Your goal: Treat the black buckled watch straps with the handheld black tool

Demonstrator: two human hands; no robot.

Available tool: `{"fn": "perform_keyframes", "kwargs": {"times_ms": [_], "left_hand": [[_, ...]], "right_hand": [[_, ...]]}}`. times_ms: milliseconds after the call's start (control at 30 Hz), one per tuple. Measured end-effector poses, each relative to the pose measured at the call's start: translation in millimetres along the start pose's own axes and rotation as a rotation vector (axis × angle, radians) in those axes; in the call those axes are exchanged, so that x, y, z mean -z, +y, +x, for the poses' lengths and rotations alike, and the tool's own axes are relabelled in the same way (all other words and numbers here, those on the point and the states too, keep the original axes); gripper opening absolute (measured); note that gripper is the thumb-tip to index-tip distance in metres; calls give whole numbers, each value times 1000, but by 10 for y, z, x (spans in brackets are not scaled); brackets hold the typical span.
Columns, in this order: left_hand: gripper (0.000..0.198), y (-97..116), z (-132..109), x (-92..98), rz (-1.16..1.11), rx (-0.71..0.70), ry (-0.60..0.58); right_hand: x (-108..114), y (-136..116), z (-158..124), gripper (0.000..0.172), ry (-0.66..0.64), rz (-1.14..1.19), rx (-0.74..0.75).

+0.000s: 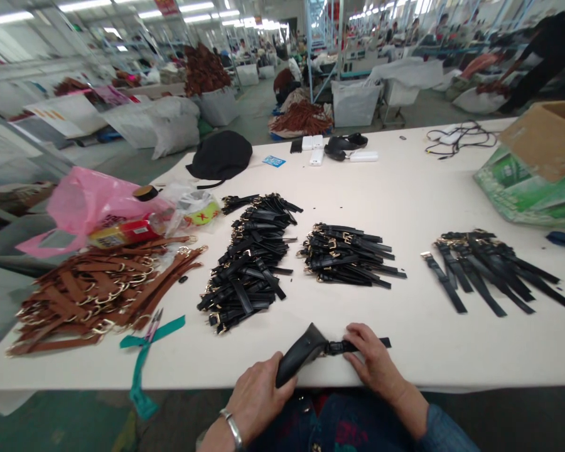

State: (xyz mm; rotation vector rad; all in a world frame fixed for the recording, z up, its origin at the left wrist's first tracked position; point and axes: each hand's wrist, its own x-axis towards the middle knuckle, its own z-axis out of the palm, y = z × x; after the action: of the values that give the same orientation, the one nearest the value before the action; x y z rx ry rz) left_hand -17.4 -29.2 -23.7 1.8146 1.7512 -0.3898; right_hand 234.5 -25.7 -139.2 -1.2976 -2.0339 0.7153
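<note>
My left hand (262, 392), with a bracelet at the wrist, is wrapped round a smooth black handheld piece (302, 353) that widens at its far end; its exact kind I cannot make out. My right hand (373, 361) pinches a short black buckle strap (341, 347) at the table's front edge. The strap's buckle end meets the wide end of the black piece, and its free tip sticks out to the right past my fingers. Ahead lie a long heap of black buckle straps (252, 260), a smaller pile (351, 254) and a fanned-out group (489, 267) at right.
Brown straps (85, 295) with metal rings cover the table's left side, near small scissors (153, 326) tied with green ribbon. A pink bag (89, 201), a black cap (221, 155), white devices (316, 156), a cable (461, 138) and a green carton (527, 182) stand farther back.
</note>
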Motion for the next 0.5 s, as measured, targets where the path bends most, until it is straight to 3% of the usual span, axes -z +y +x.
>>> {"fn": "perform_keyframes", "kwargs": {"times_ms": [333,500], "left_hand": [[39,-75,-21,-15,-68,-10,-16],[44,-104,14,-91,-104,-2,-4]], "right_hand": [[147,-153,156,20,-122,-95,-9],[81,-215,188,16,-191,-102,-7]]}}
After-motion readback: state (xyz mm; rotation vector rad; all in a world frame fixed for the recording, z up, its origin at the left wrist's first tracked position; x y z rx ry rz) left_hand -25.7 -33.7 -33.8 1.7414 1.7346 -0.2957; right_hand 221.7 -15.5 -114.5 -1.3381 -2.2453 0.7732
